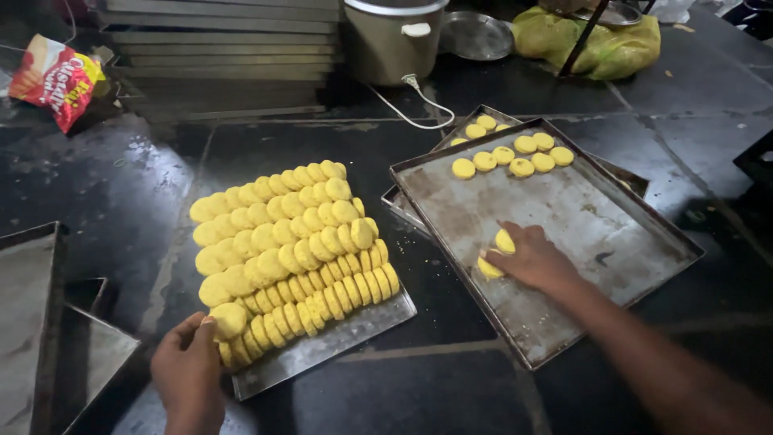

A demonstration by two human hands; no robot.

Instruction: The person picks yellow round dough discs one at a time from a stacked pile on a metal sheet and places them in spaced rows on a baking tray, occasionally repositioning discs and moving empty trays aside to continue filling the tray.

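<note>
Rows of round yellow dough discs (290, 250) lie stacked on edge on a small metal tray (338, 342). My left hand (189, 374) touches the front-left corner of that stack, fingers on a disc (229, 318). My right hand (535, 258) rests on a large metal baking tray (596, 234) and grips a few yellow discs (497, 254). Along the far edge of this tray lies a short row of flat discs (515, 159). Under it sits another tray (483, 125) with more discs.
A pile of metal trays (217, 56) stands at the back left, beside a red snack bag (56, 80). A steel pot (394, 36) with a white cord, a round plate (477, 34) and a yellow-green bag (592, 40) sit behind. Empty trays (32, 322) lie at left.
</note>
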